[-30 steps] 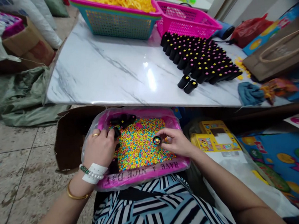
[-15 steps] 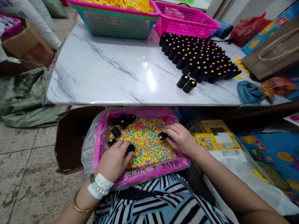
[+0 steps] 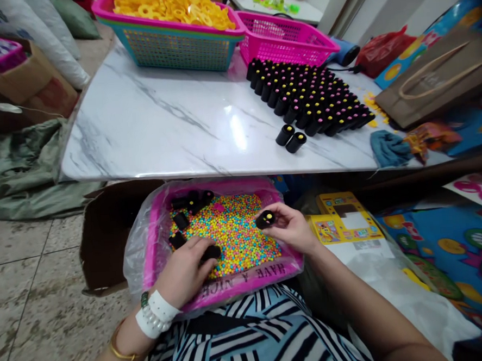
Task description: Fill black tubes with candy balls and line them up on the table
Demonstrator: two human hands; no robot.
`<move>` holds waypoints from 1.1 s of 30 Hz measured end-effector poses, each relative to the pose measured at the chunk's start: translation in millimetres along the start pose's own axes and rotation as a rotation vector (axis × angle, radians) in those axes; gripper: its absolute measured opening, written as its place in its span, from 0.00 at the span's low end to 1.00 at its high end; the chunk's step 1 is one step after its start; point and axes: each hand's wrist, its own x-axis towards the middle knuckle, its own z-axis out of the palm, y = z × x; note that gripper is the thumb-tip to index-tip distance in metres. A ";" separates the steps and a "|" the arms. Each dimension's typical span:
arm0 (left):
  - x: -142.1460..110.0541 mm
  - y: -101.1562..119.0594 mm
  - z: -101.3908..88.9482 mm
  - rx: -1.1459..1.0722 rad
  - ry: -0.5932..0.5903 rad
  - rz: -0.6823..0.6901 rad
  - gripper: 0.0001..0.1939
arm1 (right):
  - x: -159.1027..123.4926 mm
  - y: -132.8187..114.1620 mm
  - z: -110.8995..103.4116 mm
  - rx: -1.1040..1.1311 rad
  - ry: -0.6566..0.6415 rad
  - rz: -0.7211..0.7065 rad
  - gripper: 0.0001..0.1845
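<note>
A pink basket (image 3: 150,257) lined with clear plastic sits at my lap, filled with small multicoloured beads (image 3: 238,229). My right hand (image 3: 290,226) is closed round a black cylinder (image 3: 267,218), its end with a yellow dot turned up, above the right side of the beads. At the left side, my left hand (image 3: 187,268) is closed on another black cylinder (image 3: 211,252), low over the beads and partly hidden by the fingers. Several more black cylinders (image 3: 181,221) lie on the beads at the basket's back left.
On the marble-patterned table (image 3: 152,131), many black cylinders (image 3: 309,94) stand in rows, with two more in front. Behind them are a basket of yellow rings (image 3: 175,43) and a pink basket (image 3: 289,41). A paper bag (image 3: 435,81) stands right; a cardboard box (image 3: 105,238) is below left.
My right hand has lifted its black cylinder off the beads and tilted it, so its dotted end faces up. My left hand stays low at the left side, still on its cylinder.
</note>
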 end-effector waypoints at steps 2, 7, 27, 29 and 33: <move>1.2 -0.2 0.2 -0.001 -0.015 -0.003 0.15 | 3.8 -4.2 1.2 -0.091 -0.040 -0.048 0.15; 2.2 -6.1 1.8 0.013 -0.028 -0.028 0.16 | 16.6 -16.6 -0.9 -0.189 -0.083 -0.165 0.14; 4.7 -8.6 7.4 -0.034 0.203 -0.006 0.12 | 73.5 -14.8 -128.9 -0.864 0.819 -0.145 0.14; 1.8 -5.5 4.2 -0.049 0.209 -0.029 0.12 | 60.8 -21.8 -107.2 -0.860 0.881 -0.204 0.18; -0.2 5.0 -4.0 -0.156 0.188 -0.046 0.13 | 19.7 -46.3 -25.0 -0.621 0.402 -0.293 0.19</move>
